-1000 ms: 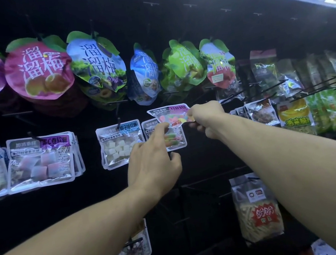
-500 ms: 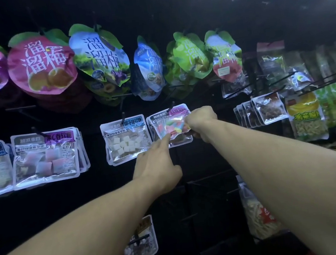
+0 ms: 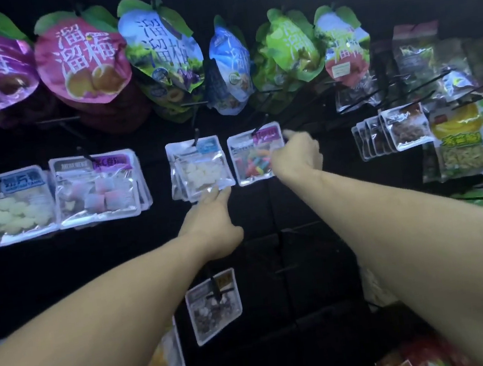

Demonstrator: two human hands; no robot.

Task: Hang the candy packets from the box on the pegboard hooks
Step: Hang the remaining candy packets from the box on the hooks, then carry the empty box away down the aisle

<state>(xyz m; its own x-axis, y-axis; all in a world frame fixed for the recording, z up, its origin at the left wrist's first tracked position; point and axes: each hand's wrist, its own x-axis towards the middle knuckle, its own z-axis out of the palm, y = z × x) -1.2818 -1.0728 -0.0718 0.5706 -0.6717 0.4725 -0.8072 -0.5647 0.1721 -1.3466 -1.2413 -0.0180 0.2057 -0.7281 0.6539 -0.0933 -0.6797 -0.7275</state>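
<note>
black pegboard (image 3: 334, 4) fills the background, its hooks hung with glossy leaf-topped pouches (image 3: 82, 59) printed 溜溜梅. right hand (image 3: 297, 154) rests loosely curled against the right edge of the clear candy packet (image 3: 256, 155) of coloured sweets hanging on its hook, fingers touching it. left hand (image 3: 209, 226), fingers spread and empty, brushes the neighbouring white-candy packet (image 3: 200, 169).

i count six leaf-topped plum pouches (image 3: 82, 62) up top, four clear candy packet stacks (image 3: 256, 155) across the middle row, and my two hands (image 3: 296, 154).
</note>
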